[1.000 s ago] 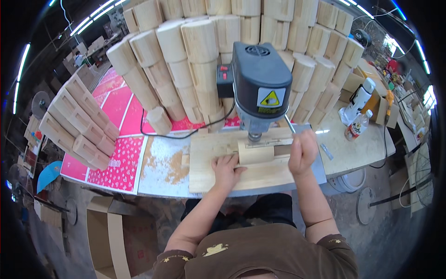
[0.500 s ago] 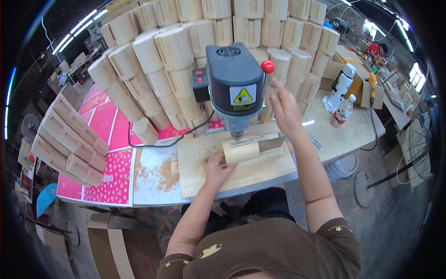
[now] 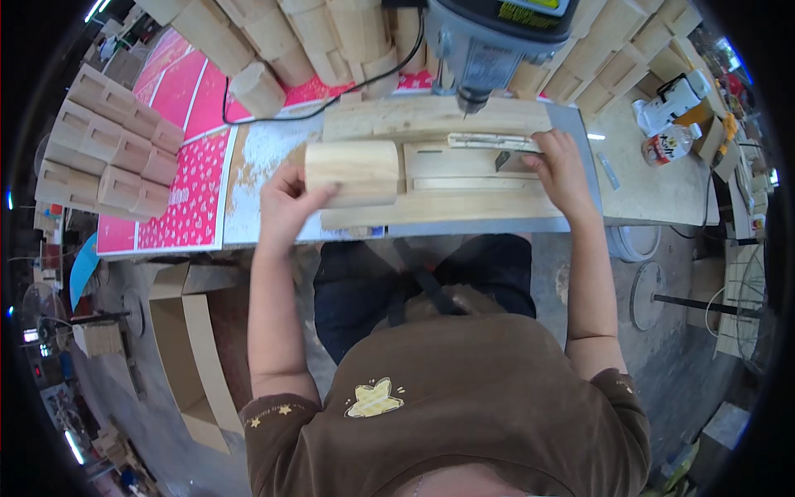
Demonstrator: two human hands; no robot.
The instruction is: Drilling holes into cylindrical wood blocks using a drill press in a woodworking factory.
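My left hand (image 3: 291, 199) grips a pale rounded wooden block (image 3: 352, 170) by its left end, thumb on the near side. The block is at the left end of a wooden jig (image 3: 472, 204) with raised strips along its channel. At the jig's right end, my right hand (image 3: 567, 170) pinches a thin, dark flat plate (image 3: 512, 161), its fingers partly covering it. Above and behind the channel hangs the chuck (image 3: 473, 101) of a bench drill press (image 3: 497, 54), its bit pointing down, apart from the block.
Stacks of slotted wooden blocks (image 3: 224, 41) stand behind and at the left (image 3: 124, 124). A black cable (image 3: 331, 103) crosses the table. At the right are a drink bottle (image 3: 669, 145), a white flask (image 3: 683, 91) and a bucket (image 3: 636, 243). An open cardboard box (image 3: 190, 356) is below left.
The block has moved left, out from under the chuck, with my left hand. My right hand has come down from near the red-knobbed lever to the dark plate. The view has tilted downward.
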